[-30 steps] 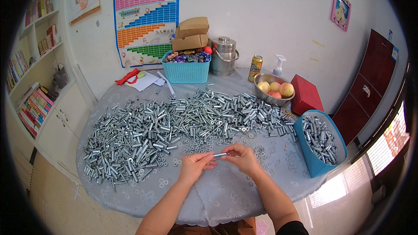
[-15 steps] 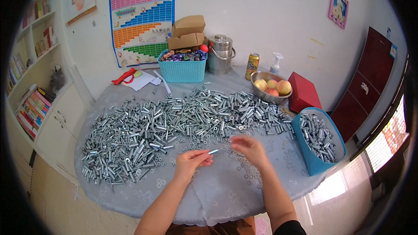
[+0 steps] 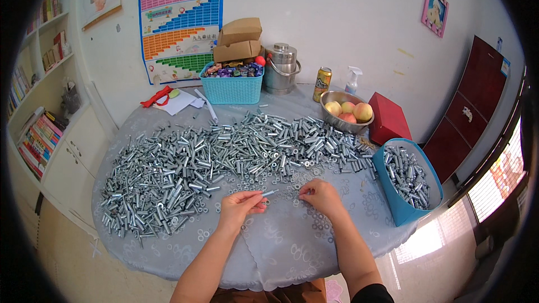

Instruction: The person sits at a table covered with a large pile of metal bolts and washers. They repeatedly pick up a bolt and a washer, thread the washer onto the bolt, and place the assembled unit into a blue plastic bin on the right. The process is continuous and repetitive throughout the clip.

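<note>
My left hand (image 3: 238, 209) pinches a metal bolt with a sleeve on it (image 3: 271, 193) between thumb and fingers, its thin end pointing right. My right hand (image 3: 320, 196) hovers low over the table just to the right, fingertips drawn together. Whatever lies between those fingertips is too small to make out. Around and below the right hand, loose washers (image 3: 296, 203) are scattered on the cloth. A broad heap of silvery sleeves, bolts and washers (image 3: 168, 174) spreads beyond both hands and to the left.
At the right edge stands a blue bin (image 3: 401, 213) holding similar metal parts. Behind it are a red box (image 3: 390, 118) and a steel bowl (image 3: 349, 125) of fruit. A can (image 3: 321, 84), a spray bottle (image 3: 352, 81), a steel pot (image 3: 281, 73) and a turquoise basket (image 3: 231, 91) line the back.
My right hand has come down slightly toward the washers, its fingertips closing together. The left hand still holds the bolt, now showing its thin end. The whole view has shifted a little.
</note>
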`<state>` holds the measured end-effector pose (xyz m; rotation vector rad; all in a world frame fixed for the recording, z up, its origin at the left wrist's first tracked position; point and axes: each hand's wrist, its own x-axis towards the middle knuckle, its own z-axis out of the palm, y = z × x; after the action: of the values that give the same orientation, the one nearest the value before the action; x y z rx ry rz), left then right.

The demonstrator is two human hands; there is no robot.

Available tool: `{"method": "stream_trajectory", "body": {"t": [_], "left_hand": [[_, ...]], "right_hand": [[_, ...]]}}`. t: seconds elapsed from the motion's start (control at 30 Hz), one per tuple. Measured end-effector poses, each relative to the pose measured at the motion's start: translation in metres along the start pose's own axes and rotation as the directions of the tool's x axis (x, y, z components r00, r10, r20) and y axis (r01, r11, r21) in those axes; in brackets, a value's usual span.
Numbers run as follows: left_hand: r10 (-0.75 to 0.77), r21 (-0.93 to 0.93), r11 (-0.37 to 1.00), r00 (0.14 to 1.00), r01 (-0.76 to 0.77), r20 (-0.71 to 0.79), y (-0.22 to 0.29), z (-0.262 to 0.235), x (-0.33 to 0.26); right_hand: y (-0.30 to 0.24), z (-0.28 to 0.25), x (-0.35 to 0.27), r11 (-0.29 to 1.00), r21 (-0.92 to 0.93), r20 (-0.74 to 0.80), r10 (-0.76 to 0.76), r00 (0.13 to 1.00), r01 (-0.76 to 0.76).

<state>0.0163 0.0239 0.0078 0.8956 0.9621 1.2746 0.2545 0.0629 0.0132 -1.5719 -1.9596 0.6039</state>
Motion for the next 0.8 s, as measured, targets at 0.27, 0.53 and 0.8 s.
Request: {"method": "stream_trajectory", "body": {"t": [0.27,0.53,0.8], "left_hand": [[-0.079,-0.039,0.996,0.995,0.082,0.065,-0.001,0.002,-0.002],[-0.165,-0.099,0.98,0.981,0.175,0.104,0.002,0.0,-0.003],[-0.178,-0.18,0.965,0.98,0.191,0.084,-0.002,-0.004,0.0]], "right_hand": [[-0.029,0.001,-0.004,0.62,0.775,0.158,0.001,0.987,-0.125],[-0.037,0.009,-0.007,0.698,0.698,0.205,0.019,0.979,-0.16],[-0.037,0.034,-0.009,0.745,0.659,0.02,-0.156,0.988,0.104]]}}
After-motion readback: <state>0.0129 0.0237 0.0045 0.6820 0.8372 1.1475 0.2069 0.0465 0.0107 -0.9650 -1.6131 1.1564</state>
